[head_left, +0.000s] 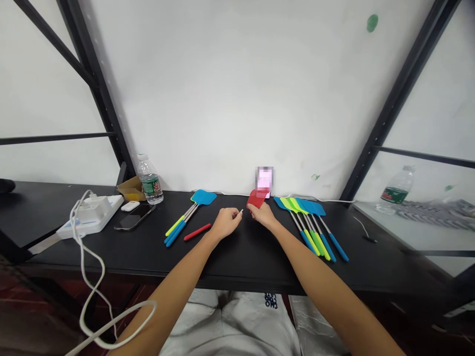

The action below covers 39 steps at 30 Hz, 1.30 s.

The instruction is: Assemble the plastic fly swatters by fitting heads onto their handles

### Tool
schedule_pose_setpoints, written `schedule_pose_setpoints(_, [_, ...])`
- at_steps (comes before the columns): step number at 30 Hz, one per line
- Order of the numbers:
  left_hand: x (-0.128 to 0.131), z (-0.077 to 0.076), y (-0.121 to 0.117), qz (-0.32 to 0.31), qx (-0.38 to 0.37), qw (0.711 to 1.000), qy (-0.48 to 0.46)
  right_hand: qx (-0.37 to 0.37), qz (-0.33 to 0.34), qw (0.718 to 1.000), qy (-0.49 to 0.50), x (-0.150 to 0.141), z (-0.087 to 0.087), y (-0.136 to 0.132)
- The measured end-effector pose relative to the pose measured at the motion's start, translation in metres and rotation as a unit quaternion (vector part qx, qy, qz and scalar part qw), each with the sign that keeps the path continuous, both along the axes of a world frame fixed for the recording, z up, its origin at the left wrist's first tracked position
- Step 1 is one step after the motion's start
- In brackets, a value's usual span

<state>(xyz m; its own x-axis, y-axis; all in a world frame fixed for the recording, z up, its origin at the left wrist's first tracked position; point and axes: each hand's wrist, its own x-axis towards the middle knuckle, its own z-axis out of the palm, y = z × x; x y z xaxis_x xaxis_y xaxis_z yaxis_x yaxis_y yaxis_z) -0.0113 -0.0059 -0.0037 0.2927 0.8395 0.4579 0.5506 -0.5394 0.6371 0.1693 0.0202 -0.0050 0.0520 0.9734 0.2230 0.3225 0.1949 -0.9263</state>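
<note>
With the left hand [225, 222] closed around a pale-tipped rod [241, 211] and the right hand [264, 215] pinching a red swatter head [254, 199] above the table [237, 257], steady grips near both facing ends should help align them.

Red swatter head [254, 200], red handle [197, 232], blue, yellow, green swatters [315, 242], black tabletop [256, 262]

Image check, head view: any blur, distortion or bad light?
Head view: the screen behind the red swatter head in the right hand is pixelated; the pale tip in the left hand is too small to identify; floor below the black tabletop is dim; frame posts splay outward, likely wide-angle distortion.
</note>
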Motion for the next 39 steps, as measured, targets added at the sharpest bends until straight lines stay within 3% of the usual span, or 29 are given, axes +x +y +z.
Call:
schedule_pose_setpoints(6, [0.0013, -0.0026, 0.0018, 0.013, -0.007, 1.000, 0.022, 0.015, 0.007, 0.989, -0.146, 0.0007, 0.0034, -0.0048])
schedule_pose_setpoints(11, [0.0012, -0.0019, 0.0023, 0.018, -0.005, 0.999, 0.047, 0.027, 0.010, 0.977, -0.210, -0.0004, 0.0062, -0.0067])
schedule_pose_setpoints(20, [0.0009, -0.0040, 0.0027, 0.027, -0.011, 0.996, 0.079, 0.112, -0.017, 0.960, -0.257, 0.0009, 0.0001, -0.0022])
schedule_pose_setpoints(29, [0.0005, -0.0057, 0.0031, 0.026, -0.010, 0.994, 0.103, 0.066, -0.086, 0.959, -0.263, 0.0033, -0.0007, 0.0011])
schedule_pose_setpoints(39, [0.0000, -0.0059, 0.0036, 0.029, -0.007, 0.994, 0.107, 0.085, -0.062, 0.957, -0.271, 0.0037, -0.0030, 0.0011])
